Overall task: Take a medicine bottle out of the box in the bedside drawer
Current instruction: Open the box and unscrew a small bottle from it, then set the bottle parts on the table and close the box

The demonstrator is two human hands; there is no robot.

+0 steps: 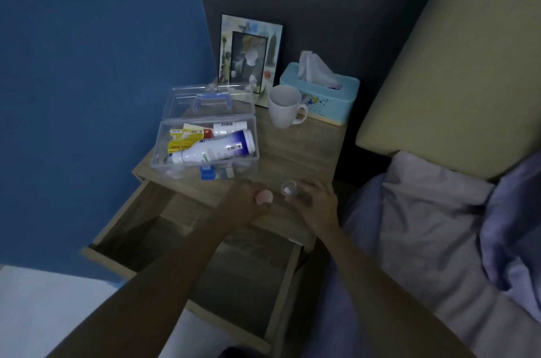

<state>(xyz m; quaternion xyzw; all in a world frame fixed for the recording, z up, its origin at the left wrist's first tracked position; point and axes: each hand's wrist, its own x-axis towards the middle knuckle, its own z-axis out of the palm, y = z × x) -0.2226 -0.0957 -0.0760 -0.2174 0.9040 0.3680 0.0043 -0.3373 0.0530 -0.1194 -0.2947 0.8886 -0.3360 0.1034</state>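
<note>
Two hands meet at frame centre: the left hand [248, 196] fingers pinch a pink cap [264, 197], the right hand [314, 201] grips a small open bottle [289, 189]. Two more bottles lie in the clear box [205, 142] on the tabletop [298, 147], above one open drawer [205, 252].

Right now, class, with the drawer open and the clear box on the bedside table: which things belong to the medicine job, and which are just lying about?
Belong to the job:
clear plastic medicine box
large white medicine bottle
small open bottle in the right hand
pink cap in the left hand
open wooden drawer

Lying about:
white ceramic mug
blue tissue box
picture frame
</note>
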